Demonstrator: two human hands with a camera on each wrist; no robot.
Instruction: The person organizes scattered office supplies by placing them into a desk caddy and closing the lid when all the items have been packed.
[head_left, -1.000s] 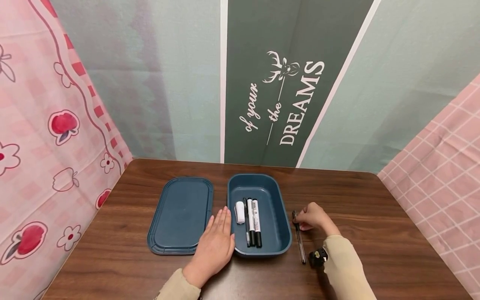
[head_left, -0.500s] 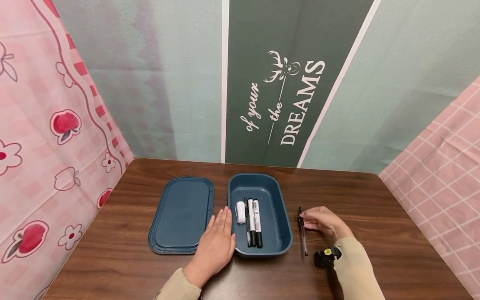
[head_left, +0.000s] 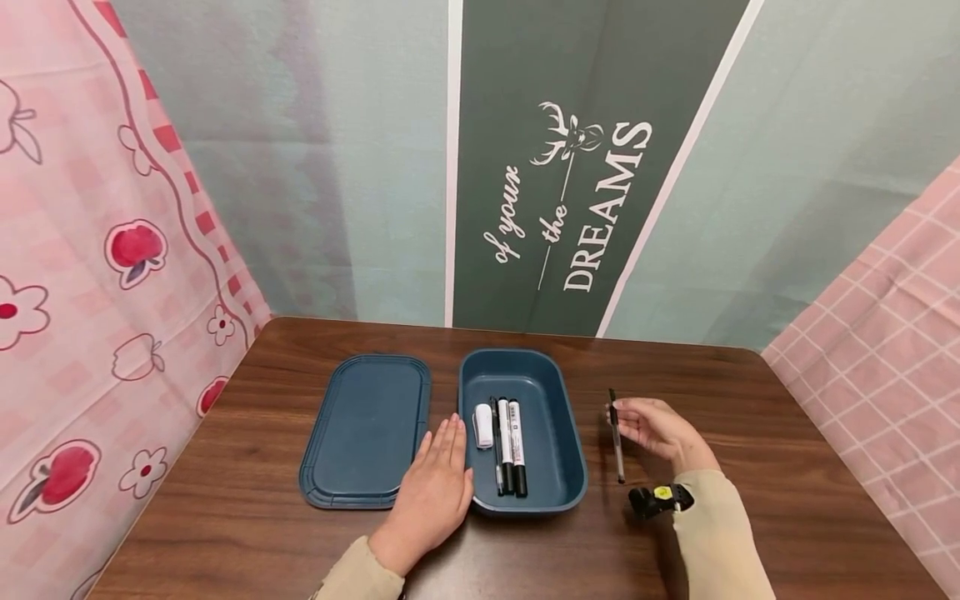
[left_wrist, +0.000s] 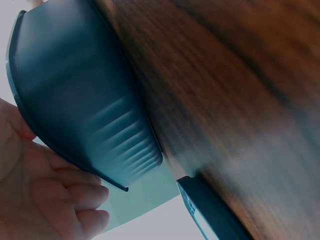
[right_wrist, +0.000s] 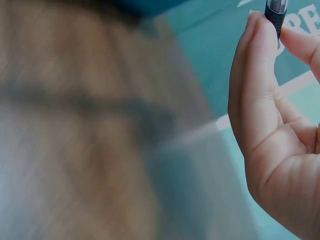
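My right hand [head_left: 660,429] pinches a black-and-clear pen [head_left: 617,442] between thumb and fingertips, to the right of the blue box. In the right wrist view the pen's dark grip [right_wrist: 275,17] shows between the fingertips. My left hand [head_left: 435,487] lies with straight fingers along the left wall of the open blue box [head_left: 551,433]; the left wrist view shows these fingers at the box's rim [left_wrist: 30,120]. Inside the box, side by side, are a small white stapler-like object [head_left: 483,426], a black pen [head_left: 497,458] and two white markers with black caps [head_left: 506,433].
A flat blue lid [head_left: 367,433] lies on the wooden table [head_left: 750,433], left of the box. Behind the table hangs a green-grey curtain [head_left: 375,167] with white lettering. Pink patterned cloth [head_left: 135,400] borders the left side, and pink checked cloth [head_left: 900,333] the right.
My right hand has lifted the pen off the table and moved it slightly right and away from me. My left hand stays at the box's side.
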